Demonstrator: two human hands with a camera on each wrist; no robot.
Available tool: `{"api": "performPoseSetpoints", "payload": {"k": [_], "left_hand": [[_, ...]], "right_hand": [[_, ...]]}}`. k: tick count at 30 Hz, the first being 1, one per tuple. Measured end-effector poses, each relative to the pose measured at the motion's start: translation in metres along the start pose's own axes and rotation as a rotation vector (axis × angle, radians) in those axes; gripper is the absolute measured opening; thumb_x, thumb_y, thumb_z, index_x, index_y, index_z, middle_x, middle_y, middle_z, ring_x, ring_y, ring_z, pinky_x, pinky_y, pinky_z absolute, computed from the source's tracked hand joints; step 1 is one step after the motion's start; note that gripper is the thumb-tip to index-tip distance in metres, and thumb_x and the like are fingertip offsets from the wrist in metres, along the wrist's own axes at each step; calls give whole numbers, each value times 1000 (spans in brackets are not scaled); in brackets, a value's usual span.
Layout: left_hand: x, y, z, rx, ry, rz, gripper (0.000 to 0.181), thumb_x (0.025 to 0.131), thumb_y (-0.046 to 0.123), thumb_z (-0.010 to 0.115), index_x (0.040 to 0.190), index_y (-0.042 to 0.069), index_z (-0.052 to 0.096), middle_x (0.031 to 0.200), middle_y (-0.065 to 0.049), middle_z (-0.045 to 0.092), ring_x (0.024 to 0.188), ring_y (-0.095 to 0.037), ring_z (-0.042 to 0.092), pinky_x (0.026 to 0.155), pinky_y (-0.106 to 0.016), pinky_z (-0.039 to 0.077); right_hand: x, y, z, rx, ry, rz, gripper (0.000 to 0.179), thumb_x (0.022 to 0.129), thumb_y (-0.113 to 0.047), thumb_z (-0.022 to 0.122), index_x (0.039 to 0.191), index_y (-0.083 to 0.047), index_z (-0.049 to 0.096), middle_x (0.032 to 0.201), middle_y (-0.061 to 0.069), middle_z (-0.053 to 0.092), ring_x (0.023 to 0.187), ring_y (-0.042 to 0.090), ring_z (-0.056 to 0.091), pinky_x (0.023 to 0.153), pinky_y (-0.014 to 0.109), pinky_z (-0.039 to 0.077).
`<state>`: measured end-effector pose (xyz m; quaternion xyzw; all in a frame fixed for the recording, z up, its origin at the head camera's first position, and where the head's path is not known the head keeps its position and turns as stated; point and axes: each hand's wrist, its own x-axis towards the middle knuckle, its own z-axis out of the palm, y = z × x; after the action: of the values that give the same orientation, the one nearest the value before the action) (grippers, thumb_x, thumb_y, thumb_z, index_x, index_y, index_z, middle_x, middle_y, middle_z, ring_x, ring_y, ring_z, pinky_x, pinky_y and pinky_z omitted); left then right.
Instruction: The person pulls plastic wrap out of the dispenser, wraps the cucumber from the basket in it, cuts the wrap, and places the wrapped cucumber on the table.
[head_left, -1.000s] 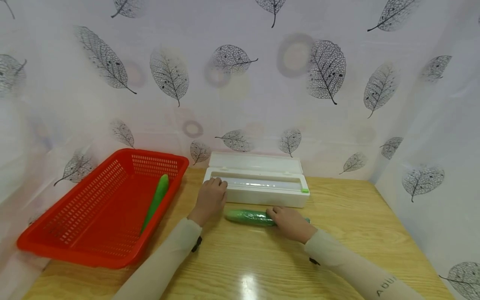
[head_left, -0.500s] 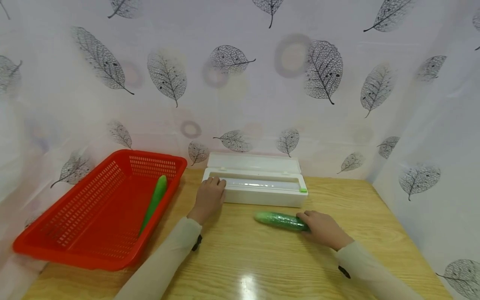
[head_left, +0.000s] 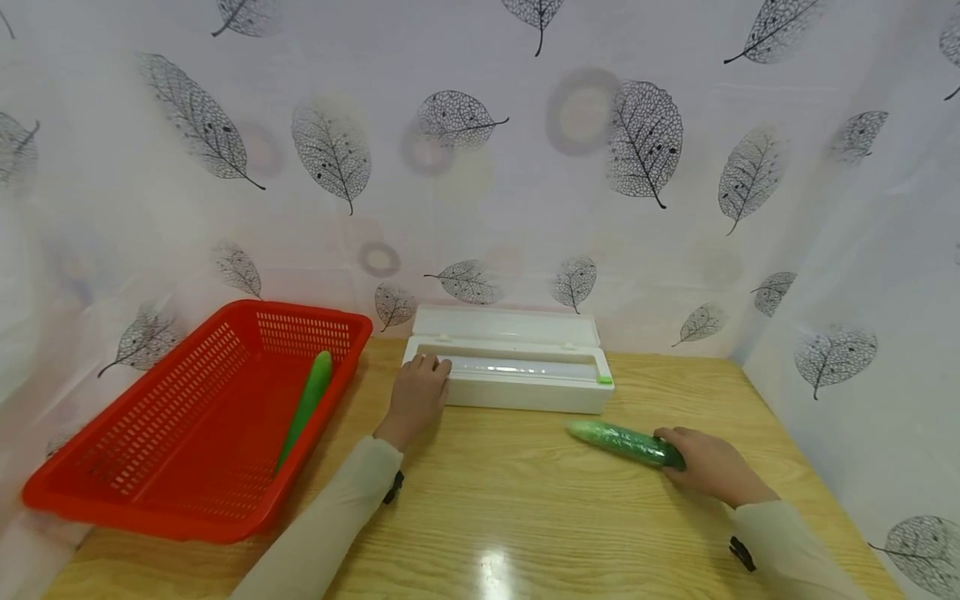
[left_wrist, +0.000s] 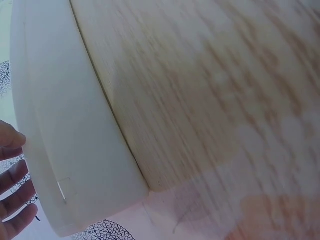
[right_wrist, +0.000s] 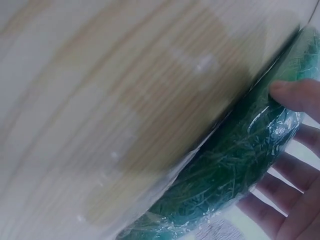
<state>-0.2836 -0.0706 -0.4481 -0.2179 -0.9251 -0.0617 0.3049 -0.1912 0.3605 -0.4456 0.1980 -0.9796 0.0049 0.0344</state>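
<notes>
My right hand (head_left: 708,467) holds the dark end of a cucumber (head_left: 621,442) wrapped in shiny clear film, low over the table to the right. In the right wrist view, the thumb lies along the near side of the cucumber (right_wrist: 215,175) and the fingers are on its other side. My left hand (head_left: 418,396) rests on the left front rim of a white cling film dispenser (head_left: 525,396), whose lid stands raised at the back. A film roll (head_left: 517,367) shows inside it. In the left wrist view, spread fingertips meet the edge of the dispenser (left_wrist: 85,130).
A red plastic basket (head_left: 247,517) stands at the left with a second cucumber (head_left: 306,408) leaning along its right wall. A green slider (head_left: 603,380) sits at the dispenser's right end. Leaf-patterned sheeting (head_left: 480,192) hangs around the wooden table (head_left: 487,508).
My right hand has carried the wrapped cucumber to the right, away from the front of the dispenser, and it now lies more slanted. The left hand has stayed on the dispenser.
</notes>
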Motion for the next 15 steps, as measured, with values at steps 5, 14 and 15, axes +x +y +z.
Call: {"api": "performPoseSetpoints", "payload": {"k": [5,14,15], "left_hand": [[0,0,-1,-6,32,7,15,80,13,70,93,6,66,84,-10,62,78,-25,58,68,-36,52],[0,2,-2,-14,8,-11,15,81,13,70,95,7,66,86,-10,63,79,-25,58,69,-36,52],[0,2,-2,-16,4,-13,15,82,13,69,95,7,66,86,-10,63,79,-25,58,70,-36,52]], "right_hand": [[-7,17,-1,9,-13,41,50,70,-20,79,113,-3,60,102,16,67,87,31,66,72,47,54],[-15,42,-7,27,-38,106,47,70,-17,78,111,-2,60,100,17,67,87,35,64,71,51,52],[-16,45,-7,25,-43,112,47,71,-17,78,111,-2,60,99,17,67,86,35,64,71,51,52]]}}
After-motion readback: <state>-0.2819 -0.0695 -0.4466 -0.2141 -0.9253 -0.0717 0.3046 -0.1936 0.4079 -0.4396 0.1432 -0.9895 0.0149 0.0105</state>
